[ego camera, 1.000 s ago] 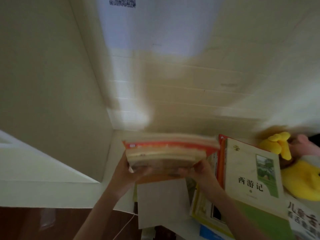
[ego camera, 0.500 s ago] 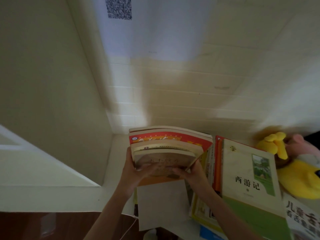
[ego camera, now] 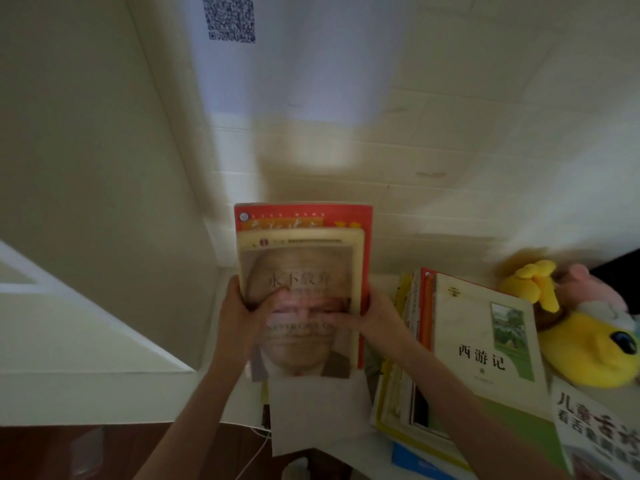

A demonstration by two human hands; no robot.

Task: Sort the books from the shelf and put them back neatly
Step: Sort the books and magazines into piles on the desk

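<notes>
The left grip (ego camera: 239, 320) is wrapped round the left edge of a small upright stack of three paperback books (ego camera: 301, 268), thumb laid across the front cover, and the right grip (ego camera: 377, 317) is closed on the right edge in the same way, thumb pressed flat on the cover. The stack is thus clamped between both and held over the left end of the pale white bench (ego camera: 384, 282), near the wall corner. The covers look glossy and the three books differ in size, so sliding between them is to be expected. They are judged moderately heavy together and bendable singly, and are best squeezed at both long edges low down, as here, with the lower edges levelled. The front grey portrait-cover book (ego camera: 301, 358) is blurred, though "永不放弃" and "NEVER GIVE UP" can apparently be read. On the cream book (ego camera: 358, 244) and the red book (ego camera: 304, 213) behind it nothing can be read. A white paper sheet (ego camera: 315, 410) lies below. To the right, a cream-and-green paperback (ego camera: 485, 341) marked "西游记" tops a leaning pile, another cover (ego camera: 595, 431) begins "儿童", a yellow plush toy (ego camera: 588, 351) lies beyond, and a printed QR code (ego camera: 230, 17) is fixed on the wall.
</notes>
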